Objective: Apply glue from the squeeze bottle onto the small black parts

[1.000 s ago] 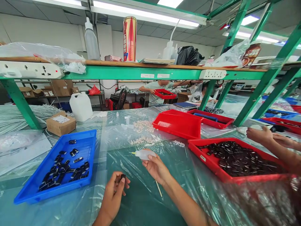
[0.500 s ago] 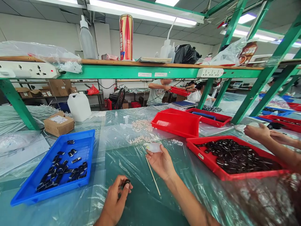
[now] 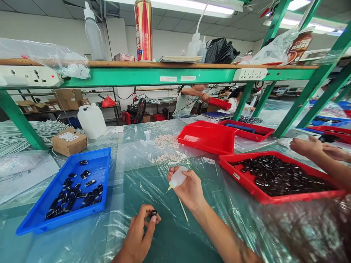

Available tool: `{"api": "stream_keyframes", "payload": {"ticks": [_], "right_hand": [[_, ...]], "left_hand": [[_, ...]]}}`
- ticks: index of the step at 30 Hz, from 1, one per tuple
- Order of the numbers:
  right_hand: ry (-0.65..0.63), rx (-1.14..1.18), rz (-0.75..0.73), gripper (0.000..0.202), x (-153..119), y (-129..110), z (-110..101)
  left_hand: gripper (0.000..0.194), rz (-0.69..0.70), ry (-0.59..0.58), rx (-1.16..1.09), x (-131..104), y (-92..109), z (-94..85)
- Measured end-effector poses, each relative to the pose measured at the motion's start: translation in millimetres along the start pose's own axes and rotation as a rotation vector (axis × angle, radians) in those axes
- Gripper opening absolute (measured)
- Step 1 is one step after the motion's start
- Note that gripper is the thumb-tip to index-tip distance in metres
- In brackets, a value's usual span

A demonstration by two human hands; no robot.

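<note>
Between the thumb and fingers of my left hand (image 3: 139,232) is a small black plastic part (image 3: 154,213), held low over the plastic-covered table. My right hand (image 3: 189,190), higher and to the right, is wrapped round a translucent white squeeze bottle (image 3: 178,177). Its thin yellowish tip (image 3: 169,188) points down and left, apart from the black part. Under my right hand a thin wooden stick (image 3: 184,211) lies on the table, its upper end hidden. Small pale pieces (image 3: 166,141) are spread in loose heaps beyond my hands.
At left stands a blue tray (image 3: 30,221) with several black parts. A red tray (image 3: 267,200) full of dark parts is at right, near a co-worker's hands (image 3: 307,146). An overturned-looking red bin (image 3: 207,140) sits farther back. A green shelf beam (image 3: 115,76) crosses above.
The squeeze bottle in my right hand has tilted from nearly level to tip-down. My left hand has shifted slightly right with the black part. The camera view has moved a little.
</note>
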State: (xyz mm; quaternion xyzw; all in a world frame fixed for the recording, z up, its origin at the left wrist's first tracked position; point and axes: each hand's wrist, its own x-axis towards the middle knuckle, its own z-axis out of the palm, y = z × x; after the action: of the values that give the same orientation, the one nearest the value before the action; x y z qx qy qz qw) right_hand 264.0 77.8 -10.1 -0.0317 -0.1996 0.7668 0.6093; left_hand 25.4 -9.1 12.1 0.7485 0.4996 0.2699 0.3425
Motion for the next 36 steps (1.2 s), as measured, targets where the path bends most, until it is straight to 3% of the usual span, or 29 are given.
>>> {"api": "stream_keyframes", "payload": {"ticks": [3,6,11,17,20,24,29,32,36], "right_hand": [[0.006,0.015,0.0,0.041,0.8,1.6,-0.2],[-0.006,0.007,-0.015,0.042,1.2,2.1,-0.7],[-0.08,-0.049,-0.075,0.044,-1.8,3.4,-0.9],[-0.362,-0.152,-0.182,0.046,-2.8,1.9,9.7],[-0.426,-0.182,-0.167,0.047,-1.0,-1.9,18.8],[-0.465,-0.197,-0.146,0.048,-1.4,-6.6,27.4],[-0.441,-0.208,-0.143,0.049,-3.2,-7.0,27.2],[-0.406,-0.224,-0.162,0.05,-2.2,-3.4,20.4],[-0.192,-0.235,-0.17,0.051,-2.8,-0.3,11.5]], "left_hand": [[0.028,0.157,-0.001,0.064,-4.0,-5.6,0.3],[0.016,0.181,-0.029,0.081,-5.3,-7.5,1.1],[0.022,0.195,-0.05,0.119,-4.2,-1.7,2.9],[0.014,0.246,-0.073,0.137,-4.1,2.0,3.0],[0.008,0.27,-0.076,0.126,-4.2,3.9,2.7],[0.025,0.229,-0.121,0.133,-4.3,1.7,4.0],[0.039,0.143,-0.163,0.141,-5.7,0.7,3.0],[0.034,0.124,-0.17,0.113,-6.4,2.4,2.4],[0.029,0.128,-0.144,0.07,-6.7,-3.3,5.3]]}}
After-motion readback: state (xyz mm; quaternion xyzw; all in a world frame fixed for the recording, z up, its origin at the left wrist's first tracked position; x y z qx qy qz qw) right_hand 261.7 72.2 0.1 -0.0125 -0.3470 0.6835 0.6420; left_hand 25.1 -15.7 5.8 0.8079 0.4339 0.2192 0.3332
